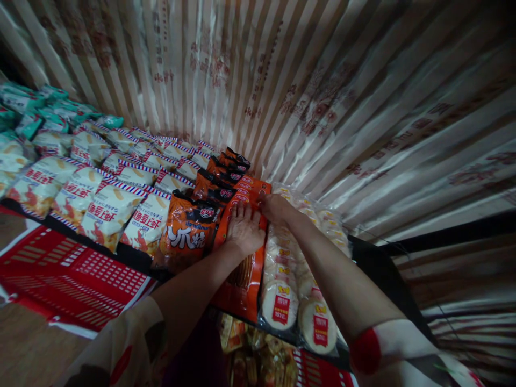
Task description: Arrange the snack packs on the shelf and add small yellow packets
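Note:
My left hand [244,231] lies flat on a row of overlapping orange snack packets [250,290], its fingers stretched toward the back. My right hand [277,208] is curled at the right edge of the same row, closed on an orange packet's edge; its fingertips are partly hidden. Right beside it are clear-wrapped stacks of round pale cakes [282,301] with red and yellow labels. On the left of the orange row stand glossy orange-and-black snack bags [189,228].
White snack bags [107,212] with striped edges fill the shelf to the left, with green bags [28,110] beyond. Pleated printed sheeting [226,64] hangs behind. A red basket [80,269] sits below the shelf's front edge. Wrapped goods [258,355] lie underneath.

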`<state>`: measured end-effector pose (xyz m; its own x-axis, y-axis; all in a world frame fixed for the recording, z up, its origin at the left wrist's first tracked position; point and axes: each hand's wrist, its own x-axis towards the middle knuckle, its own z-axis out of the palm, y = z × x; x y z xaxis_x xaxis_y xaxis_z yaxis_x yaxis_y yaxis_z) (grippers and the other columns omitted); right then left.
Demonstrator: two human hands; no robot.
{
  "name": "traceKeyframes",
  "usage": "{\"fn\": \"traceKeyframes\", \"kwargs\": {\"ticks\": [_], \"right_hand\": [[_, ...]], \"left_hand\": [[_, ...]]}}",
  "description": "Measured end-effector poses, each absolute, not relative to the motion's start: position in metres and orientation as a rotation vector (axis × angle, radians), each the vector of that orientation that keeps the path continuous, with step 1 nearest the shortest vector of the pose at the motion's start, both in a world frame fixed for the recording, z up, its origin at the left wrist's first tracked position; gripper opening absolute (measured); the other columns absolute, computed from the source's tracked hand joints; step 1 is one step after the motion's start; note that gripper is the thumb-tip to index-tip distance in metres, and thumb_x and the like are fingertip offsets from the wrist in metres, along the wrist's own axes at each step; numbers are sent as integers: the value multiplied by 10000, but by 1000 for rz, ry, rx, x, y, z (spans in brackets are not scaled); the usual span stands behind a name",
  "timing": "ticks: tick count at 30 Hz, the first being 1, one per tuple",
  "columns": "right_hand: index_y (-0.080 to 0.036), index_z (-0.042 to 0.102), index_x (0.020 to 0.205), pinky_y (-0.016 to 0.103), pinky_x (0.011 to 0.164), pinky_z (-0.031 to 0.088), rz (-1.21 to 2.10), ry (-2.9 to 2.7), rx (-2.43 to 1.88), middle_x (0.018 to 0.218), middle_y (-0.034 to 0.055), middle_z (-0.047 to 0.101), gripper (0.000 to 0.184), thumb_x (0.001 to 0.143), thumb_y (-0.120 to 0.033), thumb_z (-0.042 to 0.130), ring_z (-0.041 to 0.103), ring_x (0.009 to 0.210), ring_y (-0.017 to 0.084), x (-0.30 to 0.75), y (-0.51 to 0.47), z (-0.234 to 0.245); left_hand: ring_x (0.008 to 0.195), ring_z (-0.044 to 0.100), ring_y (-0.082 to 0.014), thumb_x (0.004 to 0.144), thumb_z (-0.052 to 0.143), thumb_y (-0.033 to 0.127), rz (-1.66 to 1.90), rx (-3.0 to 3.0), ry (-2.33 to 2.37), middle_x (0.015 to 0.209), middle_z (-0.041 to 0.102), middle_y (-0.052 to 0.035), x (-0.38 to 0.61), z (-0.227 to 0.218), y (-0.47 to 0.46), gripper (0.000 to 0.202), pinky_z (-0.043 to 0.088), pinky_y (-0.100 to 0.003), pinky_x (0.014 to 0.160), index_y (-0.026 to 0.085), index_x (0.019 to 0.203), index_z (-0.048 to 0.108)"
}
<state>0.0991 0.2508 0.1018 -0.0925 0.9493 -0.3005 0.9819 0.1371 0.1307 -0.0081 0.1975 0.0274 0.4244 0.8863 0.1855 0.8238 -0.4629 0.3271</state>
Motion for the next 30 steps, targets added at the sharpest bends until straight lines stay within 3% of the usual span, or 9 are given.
{"fn": "traceKeyframes", "kwargs": {"ticks": [7, 11, 15, 18, 23, 26, 30], "right_hand": [[-220, 714, 1054, 212, 822, 470, -235, 2112, 1887, 1088, 63, 723, 285, 861, -180, 508, 660, 1002, 184, 111, 252, 95], [-215, 730, 1005, 210, 815, 473, -255, 2131, 1893, 1080, 61, 727, 290, 853, -150, 492, 664, 983, 179, 115, 254, 91], [-222, 728, 1012, 210, 808, 480, -272, 2187, 1880, 1049, 52, 737, 291, 838, -152, 505, 664, 980, 181, 119, 256, 88], [-198, 731, 1002, 211, 784, 483, -247, 2176, 1845, 1023, 78, 741, 261, 823, -174, 543, 667, 969, 199, 120, 257, 86], [-196, 714, 1045, 195, 724, 469, -229, 2131, 1884, 1014, 85, 739, 284, 862, -186, 497, 684, 889, 175, 117, 252, 87], [-191, 704, 1051, 215, 744, 469, -161, 2145, 2023, 1031, 101, 730, 302, 893, -217, 448, 677, 893, 181, 110, 243, 93], [-164, 702, 1031, 228, 861, 463, -131, 2330, 2161, 1098, 113, 702, 315, 895, -179, 419, 648, 998, 182, 86, 215, 101]], "left_hand": [[1363, 336, -356, 827, 500, 322, 567, 2455, 1537, 1430, 439, -210, -7, 26, 197, 520, 225, -508, 1145, 55, 1273, 515], [1383, 305, -378, 837, 504, 325, 546, 2460, 1554, 1472, 365, -247, -5, 28, 198, 502, 245, -520, 1134, 41, 1250, 531], [1411, 252, -365, 860, 462, 254, 572, 2538, 1501, 1456, 387, -256, -6, 39, 193, 468, 236, -519, 1145, 2, 1247, 538], [1424, 226, -352, 864, 456, 238, 649, 2555, 1444, 1477, 372, -228, -11, 56, 177, 465, 267, -497, 1147, 6, 1259, 540], [1430, 243, -293, 894, 418, 219, 811, 2502, 1364, 1477, 408, -143, -41, 77, 130, 434, 290, -432, 1169, 104, 1297, 534], [1431, 253, -257, 917, 377, 204, 774, 2490, 1343, 1451, 445, -140, -66, 69, 99, 388, 328, -399, 1161, 114, 1234, 583], [1413, 297, -259, 919, 340, 185, 913, 2549, 1215, 1421, 484, -134, -91, 41, 68, 401, 391, -429, 1123, 123, 1213, 605]]}}
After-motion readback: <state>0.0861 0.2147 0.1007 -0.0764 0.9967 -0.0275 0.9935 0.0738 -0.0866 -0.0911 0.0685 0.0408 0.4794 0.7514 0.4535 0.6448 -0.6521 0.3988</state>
